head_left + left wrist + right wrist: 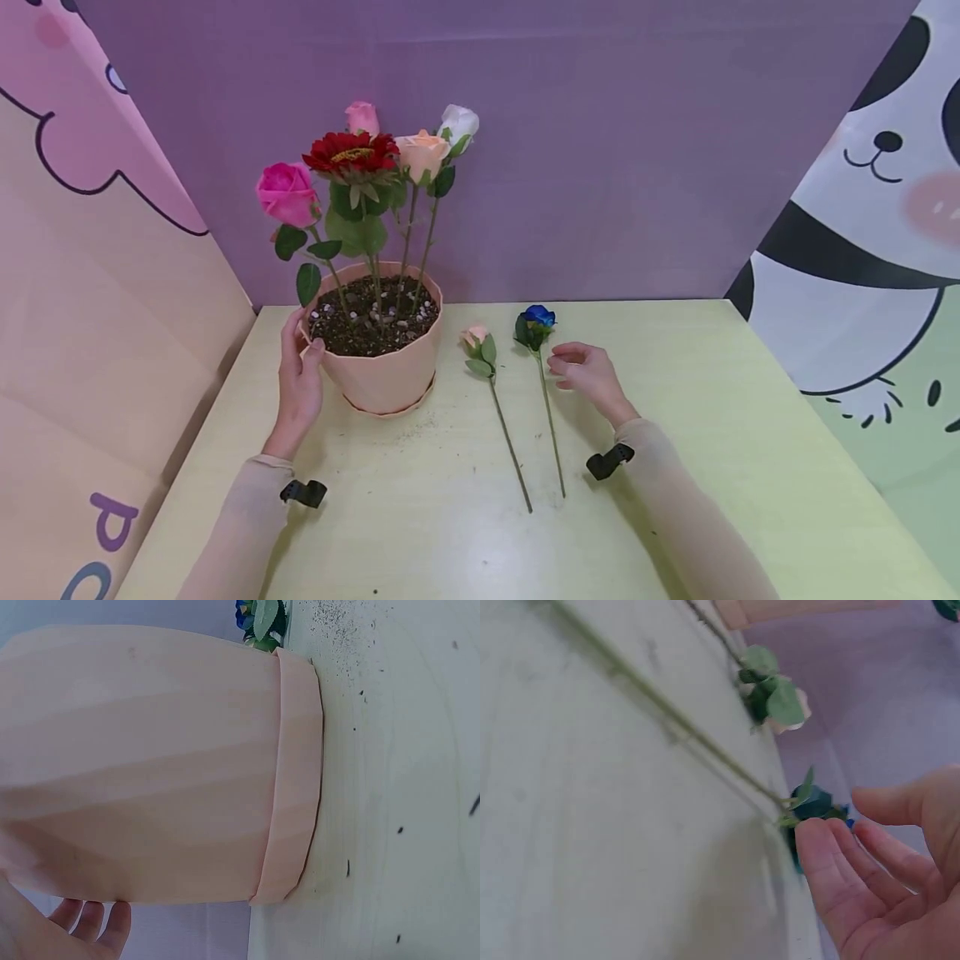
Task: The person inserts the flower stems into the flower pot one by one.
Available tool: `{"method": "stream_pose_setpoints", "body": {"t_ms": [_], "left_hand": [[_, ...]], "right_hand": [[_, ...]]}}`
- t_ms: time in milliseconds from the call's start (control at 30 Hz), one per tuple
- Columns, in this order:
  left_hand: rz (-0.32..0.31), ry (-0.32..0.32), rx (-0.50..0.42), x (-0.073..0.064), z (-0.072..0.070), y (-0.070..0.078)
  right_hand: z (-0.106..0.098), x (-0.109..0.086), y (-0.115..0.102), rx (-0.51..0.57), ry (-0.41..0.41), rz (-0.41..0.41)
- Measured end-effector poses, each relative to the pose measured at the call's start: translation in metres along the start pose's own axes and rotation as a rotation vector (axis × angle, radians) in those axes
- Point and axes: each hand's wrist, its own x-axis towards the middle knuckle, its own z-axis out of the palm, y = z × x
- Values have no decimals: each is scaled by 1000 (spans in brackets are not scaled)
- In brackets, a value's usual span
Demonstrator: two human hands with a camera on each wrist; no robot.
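My left hand [300, 392] holds the left side of a pink flowerpot [386, 379], thumb at the rim and fingers round its side. In the left wrist view, fingertips [116, 922] lie against the pot wall. Dark soil [360, 321] fills the pot, and several artificial flowers stand in it: a bright pink rose [287, 194], a red daisy-like flower [351, 156], a peach rose [422, 156] and others. My right hand [588, 377] hovers just right of a blue rose [538, 317] lying on the table, fingers loosely bent and holding nothing.
A pale pink rose [476, 336] lies left of the blue one, its stem pointing toward me. Soil crumbs [420, 433] dot the pale table [450, 550]. A purple cloth [600, 167] hangs behind; printed panels flank both sides.
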Motion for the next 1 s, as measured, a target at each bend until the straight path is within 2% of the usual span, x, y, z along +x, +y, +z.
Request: {"method": "stream_pose_setpoints", "body": {"t_ms": [267, 633, 1000], "left_hand": [[-17, -21, -4, 0, 0, 1], [25, 3, 4, 1, 0, -4], [-2, 7, 14, 0, 0, -3]], "right_hand": [[7, 3, 13, -63, -37, 42], [13, 7, 13, -92, -53, 35], [16, 7, 10, -28, -71, 69]]}}
